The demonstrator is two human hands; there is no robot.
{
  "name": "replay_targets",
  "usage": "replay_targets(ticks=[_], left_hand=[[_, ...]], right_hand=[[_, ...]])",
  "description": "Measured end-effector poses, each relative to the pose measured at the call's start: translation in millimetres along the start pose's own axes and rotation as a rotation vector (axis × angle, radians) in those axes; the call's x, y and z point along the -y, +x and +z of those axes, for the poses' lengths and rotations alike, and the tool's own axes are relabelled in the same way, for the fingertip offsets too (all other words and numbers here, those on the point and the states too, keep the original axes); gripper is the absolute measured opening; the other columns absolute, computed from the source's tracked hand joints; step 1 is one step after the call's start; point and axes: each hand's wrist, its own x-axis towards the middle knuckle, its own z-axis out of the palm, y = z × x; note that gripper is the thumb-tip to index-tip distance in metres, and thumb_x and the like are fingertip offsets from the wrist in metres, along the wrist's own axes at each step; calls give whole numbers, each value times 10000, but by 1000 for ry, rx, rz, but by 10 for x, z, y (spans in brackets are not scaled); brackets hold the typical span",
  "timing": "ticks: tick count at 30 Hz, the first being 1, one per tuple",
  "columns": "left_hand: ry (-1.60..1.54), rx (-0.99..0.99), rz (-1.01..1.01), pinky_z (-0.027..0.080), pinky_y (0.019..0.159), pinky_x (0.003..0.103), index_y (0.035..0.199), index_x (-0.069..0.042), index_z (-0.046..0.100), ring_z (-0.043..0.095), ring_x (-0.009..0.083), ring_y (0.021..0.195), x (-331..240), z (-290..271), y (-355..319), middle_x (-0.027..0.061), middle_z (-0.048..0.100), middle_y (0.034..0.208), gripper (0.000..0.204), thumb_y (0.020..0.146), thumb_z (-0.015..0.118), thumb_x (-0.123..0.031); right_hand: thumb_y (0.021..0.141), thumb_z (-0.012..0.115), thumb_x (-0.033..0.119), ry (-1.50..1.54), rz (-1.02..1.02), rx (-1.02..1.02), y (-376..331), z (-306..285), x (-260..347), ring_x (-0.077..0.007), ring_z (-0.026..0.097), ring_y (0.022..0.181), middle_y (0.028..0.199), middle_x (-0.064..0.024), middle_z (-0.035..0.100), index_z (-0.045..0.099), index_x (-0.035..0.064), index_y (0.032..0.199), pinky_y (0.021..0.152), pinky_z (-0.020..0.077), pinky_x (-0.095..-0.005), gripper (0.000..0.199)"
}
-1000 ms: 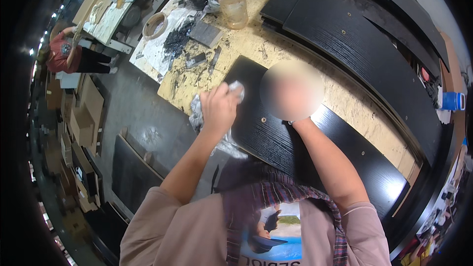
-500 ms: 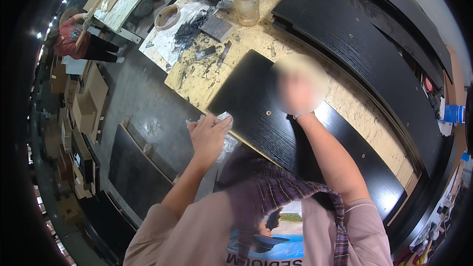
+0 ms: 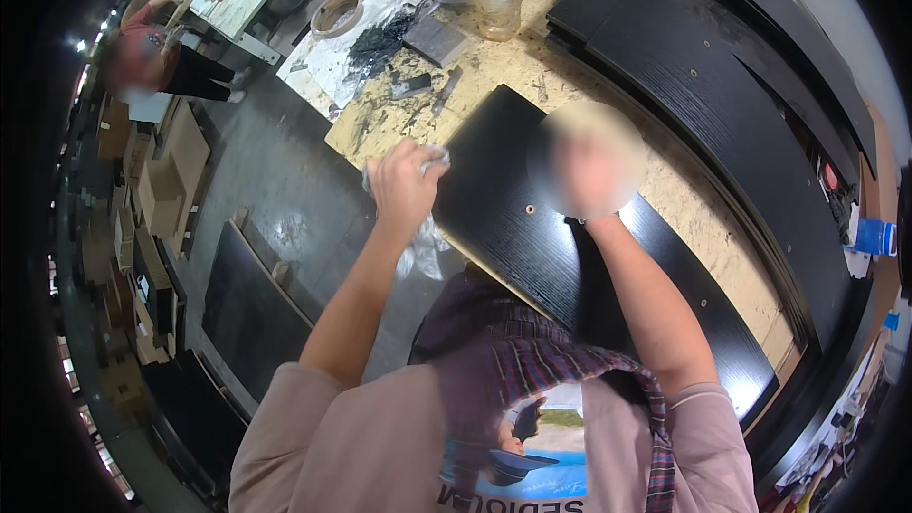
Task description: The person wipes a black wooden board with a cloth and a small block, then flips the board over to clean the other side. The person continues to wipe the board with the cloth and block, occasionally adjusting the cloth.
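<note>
I get an evenly lit, fairly bright view, with light from above and a row of small lamps (image 3: 104, 24) glinting at the upper left. The fisheye bends the worktop (image 3: 665, 199) edges hard and leaves a black rim all round. The black board (image 3: 513, 199) shows a dull sheen. My right hand (image 3: 587, 163) is a smeared blur; the far corners go dim and soft.

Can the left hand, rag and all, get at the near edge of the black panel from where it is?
Probably yes. The left hand grips the rag right at the black panel edge, with nothing between them. The right hand rests farther in.
</note>
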Motion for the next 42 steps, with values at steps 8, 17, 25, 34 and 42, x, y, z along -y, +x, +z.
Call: replay_targets(ticks=[8,17,25,34,42], left_hand=[[28,35,-36,345,779,378,864,-157,752,615,213,872,95,-45,-174,4,614,830,137,737,786,-194],[23,20,122,352,792,384,858,-151,727,601,230,891,-38,42,-150,21,583,848,130,738,773,-170],[-126,54,222,365,764,406,894,-119,707,617,257,888,-553,434,515,48,612,872,112,808,726,-187],[-85,244,505,413,836,417,1259,-53,614,505,283,974,-775,315,-115,109,529,1076,498,777,733,-84],[-92,99,414,410,828,437,1232,-46,639,496,318,1000,-963,735,672,123,545,1105,376,857,619,-56]], right_hand=[[975,507,362,207,88,-29,-27,-64,54,-349,639,927,939,-183,674,695,17,922,825,518,-455,397],[968,520,352,103,58,-32,1,-37,70,-337,640,920,932,-174,676,696,19,914,816,517,-448,380],[966,518,351,-43,-10,-40,-31,88,28,-330,639,928,945,-171,675,693,18,914,813,515,-445,379],[975,510,322,-22,210,153,-321,-887,-228,-334,631,868,882,-148,665,715,54,853,776,518,-447,359],[978,518,261,-63,205,84,-422,-963,-207,-326,624,849,854,-123,657,681,46,827,754,516,-447,309]])
